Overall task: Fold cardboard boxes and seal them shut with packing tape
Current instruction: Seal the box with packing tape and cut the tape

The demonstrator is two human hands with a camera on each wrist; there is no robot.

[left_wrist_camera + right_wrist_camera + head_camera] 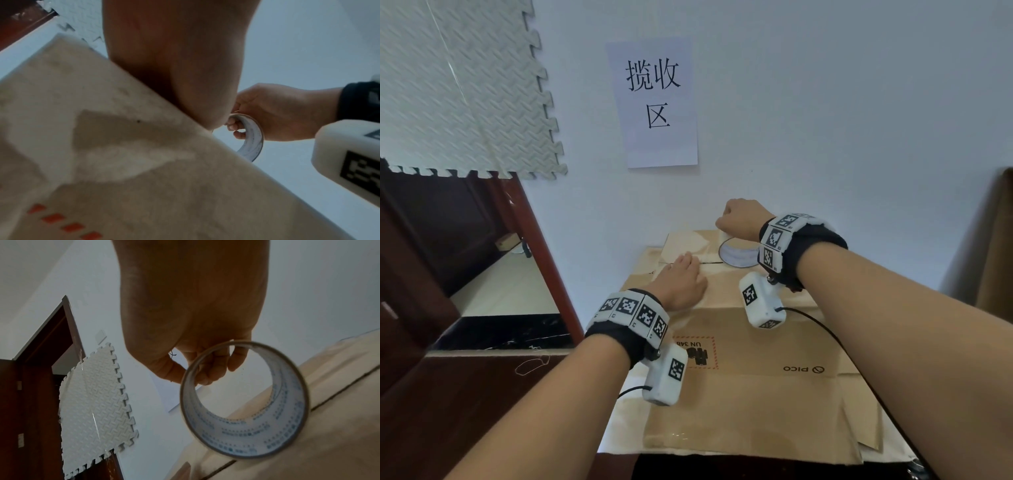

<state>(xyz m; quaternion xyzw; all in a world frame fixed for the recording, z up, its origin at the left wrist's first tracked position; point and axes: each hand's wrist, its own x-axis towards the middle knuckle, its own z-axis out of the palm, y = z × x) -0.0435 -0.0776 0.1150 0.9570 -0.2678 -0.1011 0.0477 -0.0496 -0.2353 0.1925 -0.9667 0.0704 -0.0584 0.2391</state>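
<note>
A brown cardboard box [750, 342] stands in front of me with its top flaps folded down; the seam between them runs away toward the wall. My left hand [683, 281] lies flat on the far part of the top, fingers straight, pressing beside the seam. My right hand [743, 219] grips a roll of clear packing tape [739, 255] at the box's far edge, fingers curled through its core [244, 400]. The roll's rim rests on the cardboard [308, 443]. In the left wrist view the tape roll [252, 139] shows beyond my palm [174, 56].
A white wall with a paper sign [655, 102] rises just behind the box. A grey foam mat [462, 85] hangs at the upper left beside a dark wooden door frame [541, 257]. A dark counter [465, 394] lies left; more cardboard [996, 240] leans at the right.
</note>
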